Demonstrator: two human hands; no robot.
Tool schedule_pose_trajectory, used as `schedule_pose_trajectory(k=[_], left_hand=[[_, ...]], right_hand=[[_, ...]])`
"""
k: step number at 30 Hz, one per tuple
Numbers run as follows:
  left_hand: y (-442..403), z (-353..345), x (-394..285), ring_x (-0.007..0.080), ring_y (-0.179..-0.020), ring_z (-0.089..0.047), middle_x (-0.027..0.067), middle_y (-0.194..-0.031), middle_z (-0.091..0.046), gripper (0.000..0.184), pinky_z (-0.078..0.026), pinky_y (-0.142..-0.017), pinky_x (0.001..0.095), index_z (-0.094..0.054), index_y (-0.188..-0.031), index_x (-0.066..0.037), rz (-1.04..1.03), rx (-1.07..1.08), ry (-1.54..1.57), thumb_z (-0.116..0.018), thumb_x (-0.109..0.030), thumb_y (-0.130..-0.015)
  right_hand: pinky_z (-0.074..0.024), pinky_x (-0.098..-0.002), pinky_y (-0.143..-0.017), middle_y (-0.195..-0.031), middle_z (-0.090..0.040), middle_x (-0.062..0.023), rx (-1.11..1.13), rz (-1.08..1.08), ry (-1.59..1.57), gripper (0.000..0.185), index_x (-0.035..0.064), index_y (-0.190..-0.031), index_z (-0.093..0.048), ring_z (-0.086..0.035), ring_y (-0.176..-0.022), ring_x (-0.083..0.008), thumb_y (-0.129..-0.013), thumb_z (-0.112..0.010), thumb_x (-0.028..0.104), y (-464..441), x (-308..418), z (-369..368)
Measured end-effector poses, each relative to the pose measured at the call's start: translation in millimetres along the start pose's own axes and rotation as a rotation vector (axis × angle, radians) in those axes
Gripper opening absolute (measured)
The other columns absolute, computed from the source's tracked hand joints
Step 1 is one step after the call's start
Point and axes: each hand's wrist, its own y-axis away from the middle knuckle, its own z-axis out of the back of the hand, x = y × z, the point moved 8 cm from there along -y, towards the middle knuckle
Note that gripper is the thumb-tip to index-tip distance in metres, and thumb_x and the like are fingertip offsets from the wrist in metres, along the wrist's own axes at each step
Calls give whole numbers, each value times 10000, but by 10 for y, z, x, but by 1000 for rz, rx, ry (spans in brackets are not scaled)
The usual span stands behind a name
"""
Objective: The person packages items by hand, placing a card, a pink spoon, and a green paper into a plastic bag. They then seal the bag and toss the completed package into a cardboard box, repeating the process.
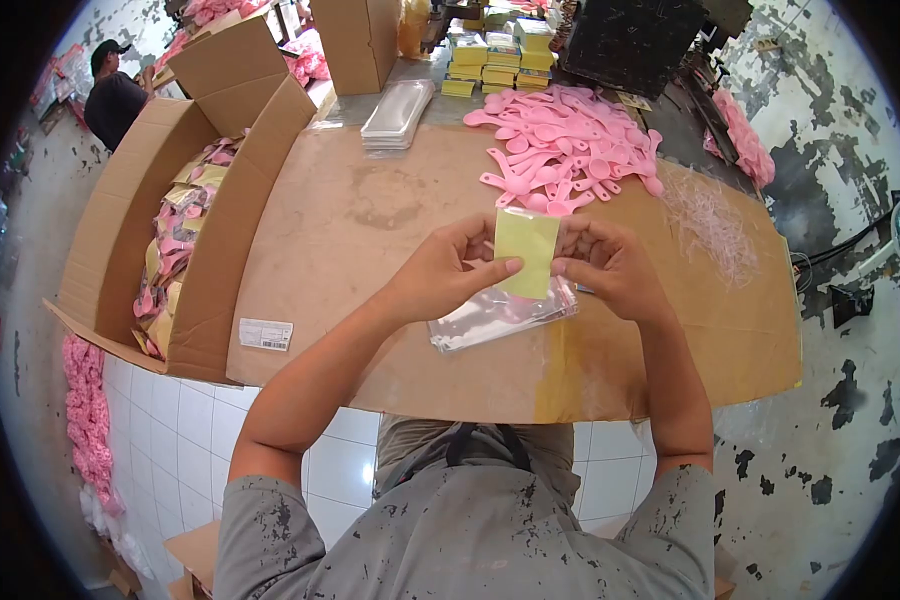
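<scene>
A yellow card (526,245), apparently in a clear bag, is held upright between my two hands above the cardboard-covered table. My left hand (467,262) pinches its left edge, thumb on the near face. On the right edge, the fingers and thumb of my right hand (600,262) are closed. Just below the card lies a stack of clear plastic bags (490,318). Beyond my hands is a large heap of pink spoons (570,140). Another stack of clear bags (398,112) sits farther back, left of the heap.
An open carton (235,215) with packed pink and yellow items stands on the left. Yellow card stacks (500,58) are at the back. Clear plastic strips (715,225) lie to the right. A person (115,95) in dark clothes is at the far left.
</scene>
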Motion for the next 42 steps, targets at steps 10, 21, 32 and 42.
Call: schedule_pose_trajectory(k=[10,21,32,42], left_hand=[[255,1369,-747,176,-1080,-682,96,-1238,-697,333,-569,-946,356,-617,-1342,-12,-590,-780,470,-578,-195,-1067],[-95,-117,241,166,-882,-635,65,-1027,-696,292,-515,-804,335,-751,-1129,-60,-228,-75,-906,-814,-196,-878],[-97,-3,301,118,-784,-618,65,-907,-712,186,-515,-721,291,-760,-1059,-1,10,-138,-536,-784,-109,-909],[-82,207,312,140,-835,-699,100,-980,-754,66,-574,-772,303,-673,-1013,-2,-90,-237,-149,-689,-51,-972]], right_hand=[[-530,-371,-914,-1109,-696,-100,-201,-140,914,382,35,-1238,-704,-661,-1003,-207,-876,-792,120,282,-27,931],[-523,-374,-850,-965,-698,-102,-211,-259,831,223,-14,-992,-677,-664,-897,-225,-818,-805,40,395,-290,953],[-512,-317,-777,-946,-709,-37,-137,-58,232,144,32,-1016,-700,-646,-880,-129,-894,-765,72,411,-297,590],[-527,-336,-784,-994,-734,-97,29,-57,626,217,34,-1079,-709,-677,-888,-214,-891,-770,124,257,-373,205]])
